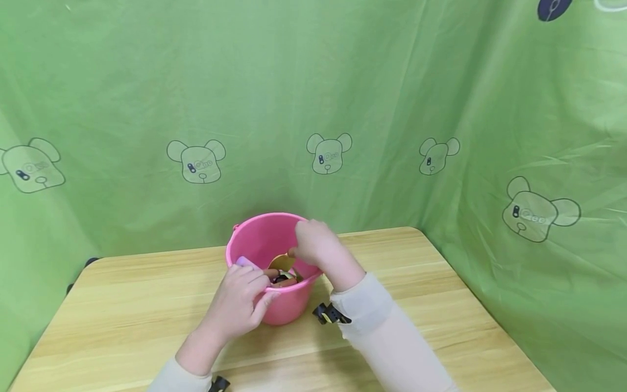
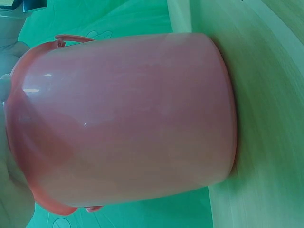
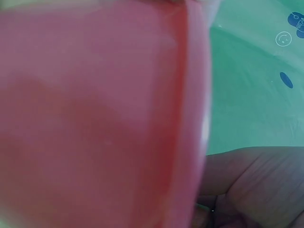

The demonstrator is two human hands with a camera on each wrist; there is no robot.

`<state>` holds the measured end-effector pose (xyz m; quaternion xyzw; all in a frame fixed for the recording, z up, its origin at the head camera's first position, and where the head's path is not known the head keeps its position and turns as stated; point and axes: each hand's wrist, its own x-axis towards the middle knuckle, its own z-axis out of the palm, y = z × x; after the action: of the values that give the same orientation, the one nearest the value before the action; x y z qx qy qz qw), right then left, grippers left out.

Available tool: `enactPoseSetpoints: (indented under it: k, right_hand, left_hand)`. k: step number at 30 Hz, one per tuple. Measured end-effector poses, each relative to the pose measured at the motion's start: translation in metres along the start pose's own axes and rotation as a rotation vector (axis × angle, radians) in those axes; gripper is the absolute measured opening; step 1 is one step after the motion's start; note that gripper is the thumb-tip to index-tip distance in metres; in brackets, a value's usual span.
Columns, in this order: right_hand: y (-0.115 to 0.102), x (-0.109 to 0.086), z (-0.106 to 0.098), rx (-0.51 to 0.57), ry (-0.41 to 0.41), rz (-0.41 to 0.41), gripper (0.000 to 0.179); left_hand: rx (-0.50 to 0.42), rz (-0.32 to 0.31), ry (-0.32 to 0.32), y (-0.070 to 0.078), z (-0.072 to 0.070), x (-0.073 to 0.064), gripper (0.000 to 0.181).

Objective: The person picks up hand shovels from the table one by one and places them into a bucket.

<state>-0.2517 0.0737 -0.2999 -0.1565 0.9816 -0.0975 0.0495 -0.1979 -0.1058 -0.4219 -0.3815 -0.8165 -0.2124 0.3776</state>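
A pink bucket (image 1: 286,305) stands upright on the wooden table. My left hand (image 1: 238,302) grips its near left rim, thumb outside and fingers over the edge. My right hand (image 1: 315,245) reaches over the right rim into the bucket, fingers curled around a brown handle (image 1: 292,252); most of the handle is hidden. Beside it inside the bucket are a yellow piece (image 1: 281,262), brown handles (image 1: 286,283) of other things and a light purple piece (image 1: 247,263). In the left wrist view the bucket's outer wall (image 2: 133,114) fills the middle.
The light wooden table (image 1: 426,294) extends on both sides of the bucket. Green curtains (image 1: 264,98) printed with bear heads hang behind and beside it. A dark wrist device (image 1: 331,314) sits on the right sleeve, near the bucket's side.
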Motion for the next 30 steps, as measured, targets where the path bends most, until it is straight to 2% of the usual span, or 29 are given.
enactPoseSetpoints:
  k: [7, 13, 19, 30]
  right_hand:
    - [-0.002, 0.002, 0.009, -0.020, 0.001, -0.010, 0.021]
    - [-0.002, 0.003, 0.016, -0.015, -0.033, 0.009, 0.018]
    - [-0.002, 0.006, 0.024, -0.063, -0.037, 0.009, 0.018]
    - [-0.006, 0.008, 0.039, -0.036, -0.047, 0.019, 0.011]
  left_hand:
    - [0.000, -0.018, -0.012, -0.001, 0.000, -0.001, 0.040]
    - [0.003, -0.033, -0.029, 0.000, -0.001, -0.001, 0.042]
    - [0.006, -0.022, -0.016, -0.001, -0.001, 0.000, 0.042]
    - [0.009, -0.018, -0.013, -0.001, -0.001, 0.000, 0.042]
